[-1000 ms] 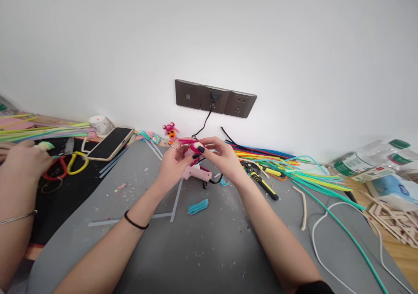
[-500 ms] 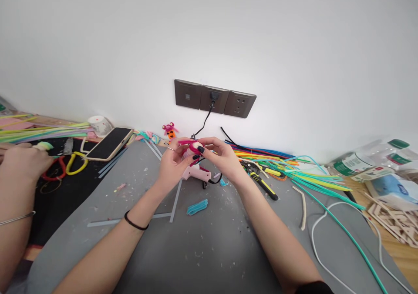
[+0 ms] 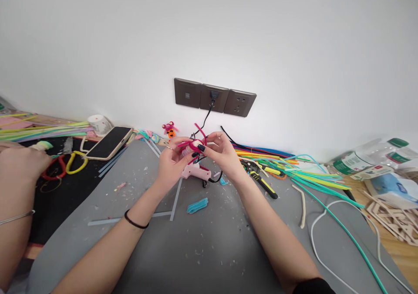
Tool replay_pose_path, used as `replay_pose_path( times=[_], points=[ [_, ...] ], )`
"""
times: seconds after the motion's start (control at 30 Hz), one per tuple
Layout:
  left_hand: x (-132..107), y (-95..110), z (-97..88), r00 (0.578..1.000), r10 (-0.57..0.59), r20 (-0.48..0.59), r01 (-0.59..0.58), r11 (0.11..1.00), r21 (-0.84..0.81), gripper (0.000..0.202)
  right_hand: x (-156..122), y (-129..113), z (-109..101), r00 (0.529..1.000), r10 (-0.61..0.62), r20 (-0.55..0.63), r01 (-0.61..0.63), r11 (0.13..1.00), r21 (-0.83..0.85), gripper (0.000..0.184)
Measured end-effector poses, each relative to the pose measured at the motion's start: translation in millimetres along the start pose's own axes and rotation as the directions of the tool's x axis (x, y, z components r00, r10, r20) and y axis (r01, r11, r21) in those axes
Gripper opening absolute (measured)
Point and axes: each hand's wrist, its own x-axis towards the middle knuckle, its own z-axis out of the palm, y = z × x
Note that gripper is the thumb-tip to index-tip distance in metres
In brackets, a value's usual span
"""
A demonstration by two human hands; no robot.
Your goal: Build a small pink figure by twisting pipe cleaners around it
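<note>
A magenta pipe cleaner (image 3: 187,144) is held up over the gray mat (image 3: 209,250), gripped at once by the left hand (image 3: 170,163) and the right hand (image 3: 223,154). A pink glue gun (image 3: 196,172) is seen lying just beneath, near the wall sockets (image 3: 214,97).

From here the glue gun (image 3: 195,172) is half covered by the left hand (image 3: 171,163) and right hand (image 3: 224,155), its nozzle out of sight. Just above the glue gun, fingers hide most of the pink pipe cleaner (image 3: 196,143) and whatever it wraps. Far left of it, another person's hand (image 3: 19,163) runs out of view; far right, the bottle (image 3: 369,159) labels are too small to read
</note>
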Motion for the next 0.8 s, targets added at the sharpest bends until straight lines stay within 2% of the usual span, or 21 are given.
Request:
replay_pose_path(
  times=[0.23, 0.43, 0.57, 0.8],
  points=[
    [0, 5, 0.3, 1.000, 0.001, 0.016, -0.002, 1.000, 0.025, 0.036, 4, 1, -5, 1.000, -0.017, 0.022, 0.018, 0.997, -0.070, 0.050],
    [0, 5, -0.9, 0.999, -0.048, 0.025, 0.048, 0.999, -0.011, 0.037, 6, -1, -13, 0.999, 0.029, 0.030, -0.029, 1.000, -0.005, 0.037],
    [0, 6, -1.1, 0.994, -0.091, 0.055, 0.093, 0.995, -0.031, 0.037, 7, -5, -19, 0.998, 0.050, -0.035, -0.048, 0.998, 0.049, 0.028],
    [0, 6, 2.2, 0.986, -0.117, 0.120, 0.125, 0.990, -0.066, 0.040, 10, -5, -20, 0.998, 0.044, -0.034, -0.042, 0.997, 0.063, 0.028]
  ],
)
